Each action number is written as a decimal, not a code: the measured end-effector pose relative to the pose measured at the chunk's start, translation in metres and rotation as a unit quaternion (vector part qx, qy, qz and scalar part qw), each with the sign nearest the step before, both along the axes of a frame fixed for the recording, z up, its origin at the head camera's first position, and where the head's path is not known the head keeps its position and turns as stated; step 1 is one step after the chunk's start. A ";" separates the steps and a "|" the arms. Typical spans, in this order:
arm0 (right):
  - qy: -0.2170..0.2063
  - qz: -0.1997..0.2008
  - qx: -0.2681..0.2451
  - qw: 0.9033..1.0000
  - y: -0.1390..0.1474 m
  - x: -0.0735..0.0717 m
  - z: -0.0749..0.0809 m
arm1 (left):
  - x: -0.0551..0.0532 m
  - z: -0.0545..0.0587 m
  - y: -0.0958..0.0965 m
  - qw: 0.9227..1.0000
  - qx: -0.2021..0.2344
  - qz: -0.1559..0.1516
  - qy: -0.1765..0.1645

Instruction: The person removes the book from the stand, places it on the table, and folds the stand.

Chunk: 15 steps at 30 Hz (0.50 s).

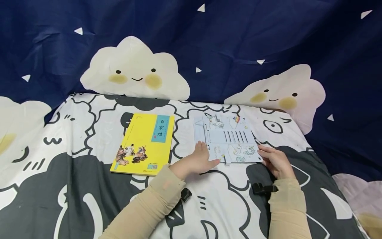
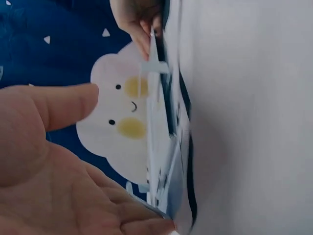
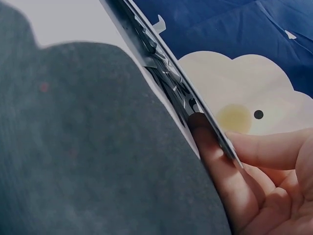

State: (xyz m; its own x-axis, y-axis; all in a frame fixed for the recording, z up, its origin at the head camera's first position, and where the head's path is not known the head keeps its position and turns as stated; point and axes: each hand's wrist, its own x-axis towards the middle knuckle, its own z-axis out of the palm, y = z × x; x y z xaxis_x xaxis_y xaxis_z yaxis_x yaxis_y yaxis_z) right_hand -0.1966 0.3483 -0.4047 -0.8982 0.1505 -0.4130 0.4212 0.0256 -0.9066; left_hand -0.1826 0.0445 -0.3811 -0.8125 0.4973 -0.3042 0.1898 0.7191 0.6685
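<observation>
A pale blue book stand (image 1: 216, 136) with unicorn prints and a row of slots lies on the sheep-print cloth, its right side tipped up a little. At its lower right corner my right hand (image 1: 276, 160) pinches the edge, thumb on top and fingers underneath, as the right wrist view shows. My left hand (image 1: 198, 159) is spread at the stand's lower left, fingers straight and fingertips right at its edge. Small clips (image 1: 227, 163) stick out along the front edge. Seen edge-on, the stand (image 2: 164, 103) shows a gap beneath it in the left wrist view.
A yellow book (image 1: 143, 142) with a blue title panel lies flat to the left of the stand. The cloth (image 1: 226, 199) spreads under everything. Behind it hangs a dark blue curtain (image 1: 226, 39) with clouds and triangles. A black strap piece (image 1: 264, 188) is at my right wrist.
</observation>
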 end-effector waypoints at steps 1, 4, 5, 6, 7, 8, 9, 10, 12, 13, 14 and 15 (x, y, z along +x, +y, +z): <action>0.000 0.001 -0.001 1.000 0.000 0.000 0.000 | 0.000 0.001 0.000 1.000 -0.007 0.001 0.002; 0.003 0.002 -0.001 1.000 0.000 -0.001 0.001 | 0.000 0.002 0.001 1.000 -0.019 0.008 0.016; 0.005 0.002 0.000 1.000 0.000 -0.001 0.001 | 0.000 0.002 0.001 1.000 -0.020 0.010 0.021; 0.005 0.002 0.002 1.000 -0.001 -0.002 0.002 | -0.001 0.002 0.001 0.999 -0.021 0.012 0.026; 0.005 0.001 0.004 1.000 -0.001 -0.002 0.002 | -0.001 0.002 0.001 0.999 -0.021 0.014 0.027; 0.005 0.001 0.003 1.000 -0.001 -0.001 0.002 | -0.001 0.001 0.001 0.999 -0.024 0.014 0.029; 0.004 0.001 0.003 1.000 -0.001 -0.001 0.002 | -0.001 0.000 0.001 0.999 -0.031 0.011 0.034; 0.002 -0.001 0.000 1.000 -0.001 -0.001 0.001 | 0.000 -0.001 0.001 0.998 -0.040 0.006 0.038; 0.001 -0.003 -0.009 1.000 0.000 0.001 0.001 | 0.000 -0.002 0.002 0.997 -0.059 -0.001 0.047; 0.001 -0.005 -0.016 1.000 0.000 0.001 0.000 | 0.000 -0.003 0.002 0.996 -0.067 -0.004 0.051; 0.002 -0.005 -0.022 1.000 0.000 0.002 0.000 | 0.000 -0.004 0.002 0.996 -0.076 -0.006 0.055; 0.004 -0.006 -0.026 1.000 0.001 0.002 0.000 | 0.000 -0.005 0.002 0.995 -0.084 -0.009 0.060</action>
